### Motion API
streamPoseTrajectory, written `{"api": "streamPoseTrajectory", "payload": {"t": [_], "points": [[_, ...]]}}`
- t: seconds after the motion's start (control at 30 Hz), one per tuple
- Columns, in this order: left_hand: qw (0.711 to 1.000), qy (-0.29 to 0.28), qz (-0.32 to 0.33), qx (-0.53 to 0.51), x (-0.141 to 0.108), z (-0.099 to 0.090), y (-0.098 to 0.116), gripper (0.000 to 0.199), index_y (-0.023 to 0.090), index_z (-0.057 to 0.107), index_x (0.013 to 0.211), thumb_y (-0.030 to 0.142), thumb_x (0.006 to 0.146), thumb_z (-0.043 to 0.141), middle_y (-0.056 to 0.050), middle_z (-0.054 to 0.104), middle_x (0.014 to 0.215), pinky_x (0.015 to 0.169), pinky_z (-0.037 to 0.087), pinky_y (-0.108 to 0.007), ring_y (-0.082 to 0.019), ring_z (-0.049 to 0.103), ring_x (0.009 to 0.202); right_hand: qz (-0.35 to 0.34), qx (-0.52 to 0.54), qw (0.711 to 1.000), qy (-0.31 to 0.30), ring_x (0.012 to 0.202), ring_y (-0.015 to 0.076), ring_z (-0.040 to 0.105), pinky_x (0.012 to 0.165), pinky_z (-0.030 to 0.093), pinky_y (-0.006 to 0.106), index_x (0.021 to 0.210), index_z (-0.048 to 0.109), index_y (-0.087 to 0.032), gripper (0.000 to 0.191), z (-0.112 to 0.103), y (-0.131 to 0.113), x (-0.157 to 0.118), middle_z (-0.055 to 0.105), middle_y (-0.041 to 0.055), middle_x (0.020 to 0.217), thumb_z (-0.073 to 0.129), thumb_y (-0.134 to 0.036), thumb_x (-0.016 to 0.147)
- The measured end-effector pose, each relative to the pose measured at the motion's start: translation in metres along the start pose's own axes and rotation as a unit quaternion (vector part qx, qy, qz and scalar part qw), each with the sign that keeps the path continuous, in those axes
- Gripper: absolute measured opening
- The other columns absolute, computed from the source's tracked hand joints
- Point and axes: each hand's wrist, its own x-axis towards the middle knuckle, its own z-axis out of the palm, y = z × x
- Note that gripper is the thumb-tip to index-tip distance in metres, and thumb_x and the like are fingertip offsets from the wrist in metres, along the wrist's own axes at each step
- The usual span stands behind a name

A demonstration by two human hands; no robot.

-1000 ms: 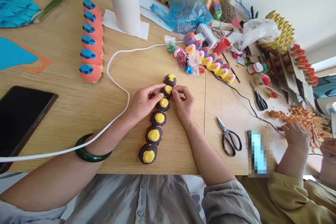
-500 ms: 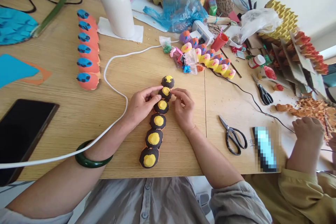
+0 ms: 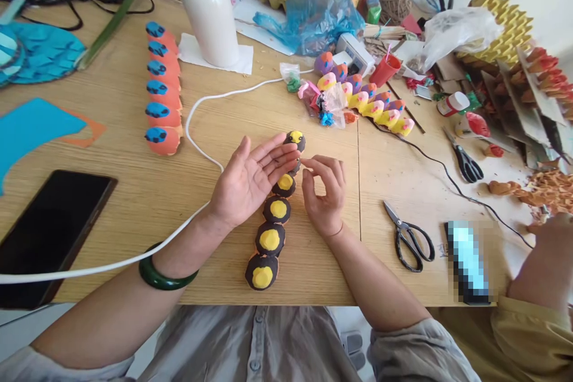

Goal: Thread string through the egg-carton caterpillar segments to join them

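Note:
A row of black domes with yellow tops (image 3: pixel 270 240) stretches away from the table's front edge; the farthest dome has small dark marks on its yellow top. My left hand (image 3: pixel 250 182) is turned palm up with its fingers stretched out over the upper part of the row, hiding much of the second dome from the far end. Just right of those fingertips, my right hand (image 3: pixel 324 191) has thumb and index finger pinched together. What the pinch holds, if anything, is too small to make out.
Orange domes with blue tops (image 3: pixel 163 113) and a phone (image 3: pixel 54 233) lie left. A white cable (image 3: pixel 192 125) loops past my left arm. Scissors (image 3: pixel 405 236) and a person's arm (image 3: pixel 544 262) are right. A white bottle (image 3: pixel 210 18) stands behind.
My left hand has let go of the second dome and turned palm up with fingers spread. My right hand has drawn slightly back from the row, still pinched. The view has shifted a little.

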Motion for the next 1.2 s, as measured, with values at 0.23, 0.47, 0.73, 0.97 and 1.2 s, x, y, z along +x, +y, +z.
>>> {"api": "streamPoseTrajectory", "payload": {"t": [0.23,0.47,0.73,0.97,1.2], "points": [[0.998,-0.057,-0.009,0.021,-0.006,0.003,0.002,0.072,0.027,0.069,0.136,0.078,0.097,0.037,-0.009,0.065,0.145,0.113,0.051,-0.044,-0.029,0.053,0.145,-0.041,-0.067,0.997,-0.024,0.086,0.0192,0.065,0.079,0.054,0.039,0.115,0.072,-0.031,0.023,0.0,-0.006,0.001,0.073,0.0042,0.099,0.063,-0.02,0.097],[0.992,-0.119,-0.018,0.033,-0.011,0.005,0.001,0.075,0.031,0.071,0.135,0.084,0.086,0.052,-0.007,0.064,0.147,0.117,0.046,-0.045,-0.032,0.045,0.151,-0.029,-0.071,0.996,-0.037,0.088,0.0209,0.066,0.08,0.054,0.042,0.103,0.072,-0.03,0.009,-0.002,-0.009,0.002,0.075,0.0043,0.099,0.067,-0.026,0.096],[0.994,-0.089,0.06,0.029,-0.01,-0.005,-0.009,0.044,0.028,0.074,0.131,0.053,0.095,0.067,-0.008,0.073,0.132,0.112,0.05,-0.038,-0.025,0.064,0.129,0.018,0.031,0.999,-0.024,0.074,0.0158,0.059,0.069,0.05,0.034,0.092,0.061,-0.025,0.013,-0.001,-0.008,-0.002,0.067,0.0018,0.082,0.054,-0.025,0.103],[0.944,-0.05,0.184,0.271,-0.01,-0.003,-0.01,0.026,0.021,0.08,0.111,0.031,0.088,0.078,-0.007,0.074,0.106,0.088,0.059,-0.03,-0.019,0.07,0.096,0.157,0.109,0.981,-0.033,0.06,0.0114,0.053,0.06,0.047,0.028,0.075,0.058,-0.023,0.036,0.003,-0.01,-0.003,0.06,-0.0027,0.067,0.054,-0.045,0.103],[0.902,-0.027,0.249,0.353,-0.01,-0.002,-0.011,0.012,0.021,0.08,0.096,0.028,0.087,0.08,-0.003,0.076,0.09,0.081,0.055,-0.028,-0.017,0.069,0.084,0.211,0.15,0.966,-0.026,0.055,0.01,0.051,0.055,0.045,0.025,0.067,0.057,-0.022,0.044,0.002,-0.018,0.001,0.057,-0.0035,0.06,0.057,-0.053,0.099]]}}
